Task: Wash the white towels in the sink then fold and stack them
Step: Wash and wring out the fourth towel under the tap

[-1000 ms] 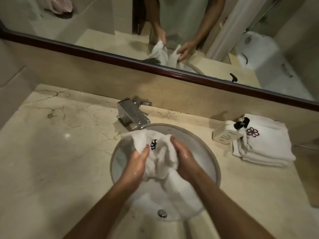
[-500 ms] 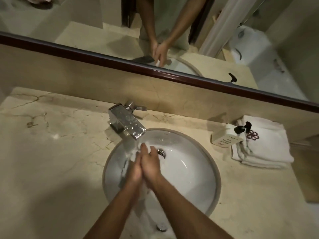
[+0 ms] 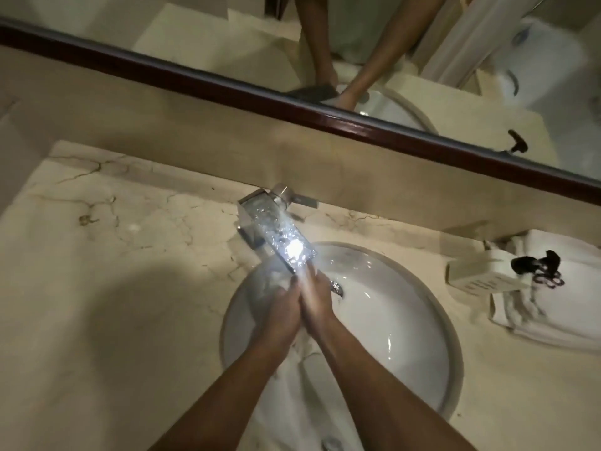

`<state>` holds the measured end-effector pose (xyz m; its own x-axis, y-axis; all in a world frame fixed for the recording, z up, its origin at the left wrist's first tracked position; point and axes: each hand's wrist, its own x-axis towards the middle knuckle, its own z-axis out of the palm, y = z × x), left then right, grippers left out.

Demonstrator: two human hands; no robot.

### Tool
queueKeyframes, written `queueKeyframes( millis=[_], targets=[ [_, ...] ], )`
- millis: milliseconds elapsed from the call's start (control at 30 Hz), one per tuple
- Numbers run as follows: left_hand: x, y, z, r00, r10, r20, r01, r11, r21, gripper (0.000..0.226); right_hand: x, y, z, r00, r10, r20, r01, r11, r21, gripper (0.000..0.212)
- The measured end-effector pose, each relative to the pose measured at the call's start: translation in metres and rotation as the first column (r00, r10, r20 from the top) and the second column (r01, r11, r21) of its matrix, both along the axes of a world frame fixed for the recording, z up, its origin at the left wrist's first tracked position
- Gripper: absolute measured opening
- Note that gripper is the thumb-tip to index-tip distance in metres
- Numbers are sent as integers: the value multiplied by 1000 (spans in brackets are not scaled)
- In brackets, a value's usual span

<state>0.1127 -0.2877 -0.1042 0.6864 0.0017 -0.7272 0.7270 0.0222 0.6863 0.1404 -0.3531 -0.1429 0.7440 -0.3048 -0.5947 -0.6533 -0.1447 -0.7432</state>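
A wet white towel (image 3: 304,369) lies in the round white sink (image 3: 406,336) and drapes over its front edge under my forearms. My left hand (image 3: 281,309) and my right hand (image 3: 317,299) are pressed together over the towel's top part, just below the spout of the chrome faucet (image 3: 276,236). The left fingers curl on the bunched cloth. The right fingers lie straight against the left hand, reaching up to the spout. A stack of folded white towels (image 3: 553,323) with a dark flower emblem sits on the counter at the right.
A white soap dispenser (image 3: 481,278) with a black pump stands between the sink and the folded stack. The beige marble counter (image 3: 130,288) stretches to the left. A dark wooden mirror frame (image 3: 292,102) runs along the back wall.
My hands lowered the spread towel into the basin and came together palm to palm under the spout. The towel now hangs below my forearms. The view has shifted closer.
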Motion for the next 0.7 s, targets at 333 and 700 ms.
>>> queueKeyframes(
  millis=[333,700],
  targets=[
    [15,13,-15,994,107,37,-111,981,160,57,15,2,14,992,-87,-88,110,947,302,34],
    [-12,40,-15,906,384,-181,-411,687,-599,21,-46,-55,-7,919,134,-370,147,754,640,51]
  ],
)
